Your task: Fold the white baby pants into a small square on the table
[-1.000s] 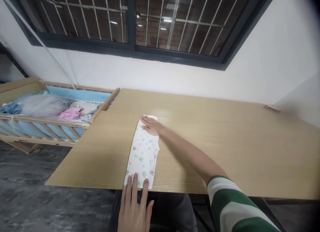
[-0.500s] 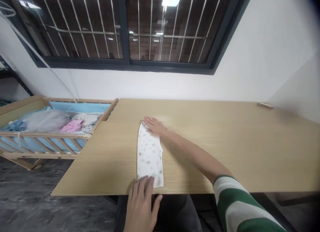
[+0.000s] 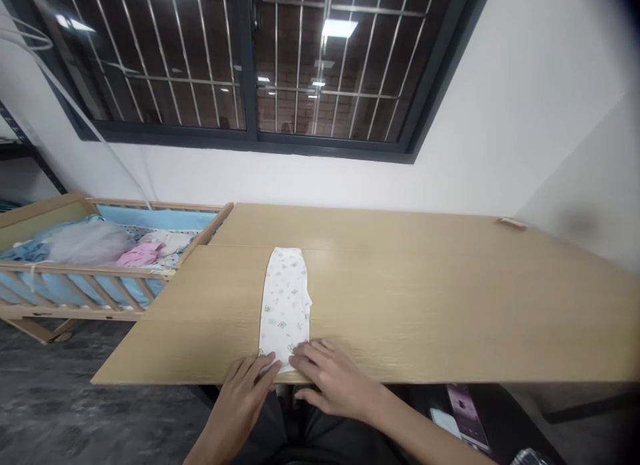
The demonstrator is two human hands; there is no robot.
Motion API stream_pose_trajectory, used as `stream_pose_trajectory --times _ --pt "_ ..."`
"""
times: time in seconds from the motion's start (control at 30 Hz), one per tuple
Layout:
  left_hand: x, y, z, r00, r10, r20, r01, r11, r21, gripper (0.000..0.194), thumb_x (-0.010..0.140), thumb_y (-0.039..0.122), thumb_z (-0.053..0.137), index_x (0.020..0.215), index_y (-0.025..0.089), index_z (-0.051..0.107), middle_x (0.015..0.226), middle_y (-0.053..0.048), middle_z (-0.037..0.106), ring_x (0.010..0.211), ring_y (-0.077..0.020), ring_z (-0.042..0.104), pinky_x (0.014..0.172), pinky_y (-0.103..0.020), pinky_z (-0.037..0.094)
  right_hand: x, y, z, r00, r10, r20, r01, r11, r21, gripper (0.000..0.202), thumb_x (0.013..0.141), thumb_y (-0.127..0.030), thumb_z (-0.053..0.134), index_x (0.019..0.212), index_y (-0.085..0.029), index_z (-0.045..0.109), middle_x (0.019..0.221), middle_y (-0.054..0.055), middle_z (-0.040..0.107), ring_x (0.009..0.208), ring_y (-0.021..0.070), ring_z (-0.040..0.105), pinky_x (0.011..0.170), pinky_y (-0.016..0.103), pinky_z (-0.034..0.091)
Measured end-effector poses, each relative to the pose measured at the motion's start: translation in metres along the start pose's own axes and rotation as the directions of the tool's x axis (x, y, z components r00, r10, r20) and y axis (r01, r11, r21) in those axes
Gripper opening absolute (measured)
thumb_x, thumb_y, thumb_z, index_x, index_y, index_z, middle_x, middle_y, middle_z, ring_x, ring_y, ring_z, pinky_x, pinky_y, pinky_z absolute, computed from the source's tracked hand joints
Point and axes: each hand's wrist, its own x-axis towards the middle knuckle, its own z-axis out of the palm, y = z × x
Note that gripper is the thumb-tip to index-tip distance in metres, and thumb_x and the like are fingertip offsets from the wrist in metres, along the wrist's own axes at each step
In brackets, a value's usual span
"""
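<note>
A folded white garment with small printed motifs point(image 3: 285, 298) lies lengthwise on the wooden table point(image 3: 425, 298), its near end close to the front edge. My left hand point(image 3: 245, 391) rests its fingertips on the garment's near left corner. On the near right corner are the fingers of my right hand point(image 3: 333, 378), slightly spread. Both hands touch the cloth from above, and neither visibly grips it. The thumbs are at or below the table's edge.
A wooden crib point(image 3: 95, 271) with blue lining and pink and white cloths stands at the left. A small flat object point(image 3: 513, 223) lies at the table's far right. Below the front edge are a purple box point(image 3: 467, 411) and a white item point(image 3: 445, 422).
My right hand has come back from the garment's far end to its near end. My left hand has moved up onto the near left corner. The view has shifted slightly.
</note>
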Motion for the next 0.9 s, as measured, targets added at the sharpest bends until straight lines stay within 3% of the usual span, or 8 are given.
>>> stream_pose_trajectory --times 0.13,0.23,0.37,0.47,0.63,0.73,0.8,0.9 --pt "0.001 0.002 -0.008 0.997 0.077 0.007 -0.077 0.997 -0.004 0.051 0.090 -0.001 0.047 0.128 0.027 0.063 0.117 -0.005 0.072 0.104 -0.0211 0.068 0.090 -0.037 0.059 -0.019 -0.007 0.024 0.992 0.037 -0.123 -0.040 0.999 -0.026 0.039 0.103 -0.019 0.044 0.139 -0.027 0.056 0.125 0.012 0.067 0.120 0.0259 0.060 0.100 0.044 0.050" --pt "0.001 0.009 -0.021 0.992 0.123 0.026 -0.121 0.990 -0.070 0.051 0.087 -0.004 0.044 0.123 0.026 0.065 0.108 -0.005 0.072 0.097 -0.0189 0.069 0.088 -0.033 0.060 -0.029 -0.018 0.027 0.985 0.057 -0.160 -0.056 0.998 0.012 0.040 0.100 -0.013 0.042 0.133 -0.028 0.060 0.116 0.010 0.070 0.110 0.0249 0.063 0.095 0.042 0.053" --pt "0.003 0.019 -0.042 0.993 0.108 0.042 -0.097 0.972 -0.213 0.050 0.093 -0.001 0.040 0.129 0.027 0.061 0.107 -0.005 0.071 0.097 -0.0149 0.070 0.088 -0.025 0.059 -0.038 -0.036 0.004 0.978 0.090 -0.190 -0.072 0.993 0.095 0.031 0.098 -0.017 0.048 0.123 -0.028 0.064 0.104 0.009 0.071 0.100 0.0236 0.064 0.098 0.042 0.052" --pt "0.015 0.017 -0.057 0.997 0.076 -0.031 -0.082 0.950 -0.301 0.043 0.100 0.010 0.044 0.138 0.027 0.054 0.112 -0.005 0.070 0.103 -0.0143 0.070 0.092 -0.023 0.058 -0.032 -0.038 -0.026 0.971 0.093 -0.219 -0.054 0.983 0.178 0.025 0.099 -0.018 0.047 0.117 -0.022 0.064 0.099 0.009 0.068 0.097 0.0230 0.064 0.096 0.042 0.053" --pt "0.072 -0.006 -0.078 0.987 0.043 -0.155 -0.086 0.955 -0.284 0.027 0.102 0.017 0.051 0.126 0.024 0.062 0.110 -0.005 0.070 0.105 -0.0155 0.068 0.093 -0.025 0.056 0.009 -0.010 -0.075 0.944 0.096 -0.315 0.009 0.949 0.316 0.022 0.103 -0.021 0.047 0.119 -0.019 0.062 0.110 0.011 0.061 0.101 0.0213 0.061 0.091 0.036 0.054" --pt "0.120 -0.028 -0.081 0.982 0.016 -0.186 -0.054 0.978 -0.201 0.023 0.103 0.023 0.050 0.120 0.022 0.066 0.109 -0.006 0.072 0.103 -0.0175 0.068 0.094 -0.029 0.055 0.042 0.019 -0.089 0.914 0.144 -0.379 -0.007 0.940 0.340 0.023 0.103 -0.026 0.048 0.119 -0.019 0.064 0.113 0.010 0.058 0.105 0.0210 0.060 0.095 0.037 0.052" --pt "0.151 -0.045 -0.077 0.990 -0.038 -0.139 0.010 0.980 -0.199 0.023 0.104 0.027 0.049 0.117 0.021 0.068 0.109 -0.006 0.072 0.102 -0.0188 0.068 0.093 -0.031 0.054 0.065 0.044 -0.088 0.893 0.191 -0.408 -0.037 0.934 0.356 0.026 0.103 -0.028 0.050 0.122 -0.019 0.064 0.113 0.009 0.059 0.104 0.0207 0.060 0.096 0.037 0.050" --pt "0.191 -0.069 -0.057 0.985 -0.172 0.026 0.174 0.970 -0.171 0.025 0.103 0.030 0.048 0.113 0.022 0.070 0.113 -0.006 0.073 0.106 -0.0207 0.067 0.094 -0.032 0.051 0.100 0.088 -0.070 0.841 0.289 -0.458 -0.098 0.913 0.395 0.027 0.099 -0.028 0.056 0.123 -0.018 0.064 0.111 0.009 0.064 0.100 0.0197 0.060 0.095 0.037 0.049"
